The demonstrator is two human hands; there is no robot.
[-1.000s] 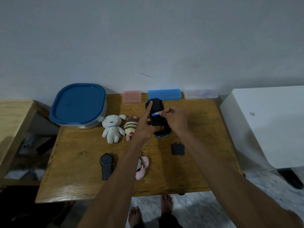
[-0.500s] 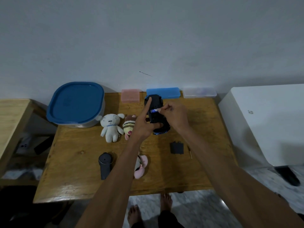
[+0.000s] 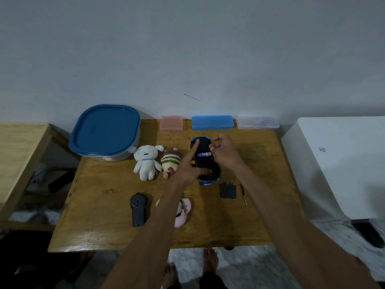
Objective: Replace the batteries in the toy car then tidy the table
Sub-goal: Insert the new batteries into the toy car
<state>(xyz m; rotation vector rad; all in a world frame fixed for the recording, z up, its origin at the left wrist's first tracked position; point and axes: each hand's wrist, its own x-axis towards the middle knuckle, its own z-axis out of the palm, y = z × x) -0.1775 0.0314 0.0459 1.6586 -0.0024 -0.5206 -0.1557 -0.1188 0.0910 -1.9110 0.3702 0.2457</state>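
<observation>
Mid-repair at a wooden table (image 3: 100, 226): nearest the camera, a black remote control (image 3: 138, 209) lies at about 7 o'clock from the toy car, with a pink plush (image 3: 183, 211) partly hidden under the left forearm. At 5 o'clock from the car the removed battery cover (image 3: 228, 191) and a thin screwdriver (image 3: 243, 193) lie just beside each other, showing the compartment is already open.

The toy car (image 3: 205, 163) rests upside down at the table's centre. The left hand (image 3: 190, 170) pins it, index finger stretched along the chassis and thumb pressed near the rear. A battery (image 3: 204, 154) sits crosswise in the open bay. The right hand (image 3: 224, 155) hovers at the car's 3 o'clock edge with fingers curled narrow; whether it pinches a second cell is hard to tell.

Battery fitting appears under way; closing the cover, driving the screw and tidying remain.

At 9 o'clock sit a white plush (image 3: 145, 161) and a striped plush (image 3: 171, 161). Farthest back, along the wall, stand a blue-lidded tub (image 3: 104, 130), a pink box (image 3: 171, 123), a blue box (image 3: 212, 122) and a clear box (image 3: 258, 122).
</observation>
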